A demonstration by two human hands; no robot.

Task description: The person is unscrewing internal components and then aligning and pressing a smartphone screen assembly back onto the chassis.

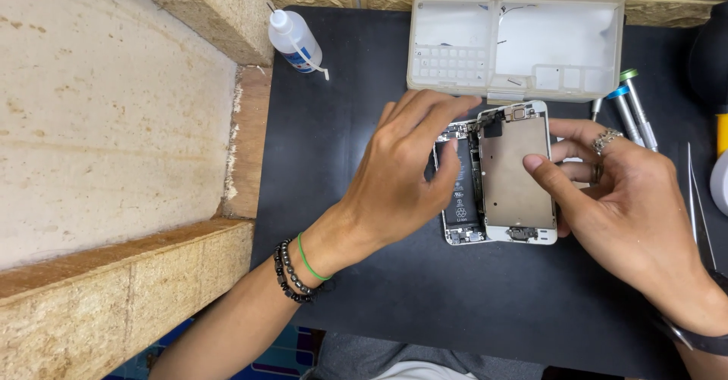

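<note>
**Two hands on an opened phone**

Beaded bracelets [292,274] and a green band circle the left wrist, closest to the viewer. Above them the left hand [402,175] arches over the opened smartphone [497,175], fingers loosely curved and half spread; its fingertips reach toward the top edge of the phone, by the small connectors there, and the thumb rests on the battery side. Whether anything is pinched between them cannot be told. From the other side, the right hand [614,190], wearing rings, grips the lifted display panel [516,168] by its right edge, thumb pressed on the metal back plate and fingers curled behind it.

Both phone halves lie on the black bench mat [364,122], roughly at its middle. Just beyond it stands an open translucent parts box [523,46]. Screwdrivers [629,107] lie to the right of the phone, tweezers [698,205] further right, and a small squeeze bottle [294,40] sits at the mat's far left corner.
</note>
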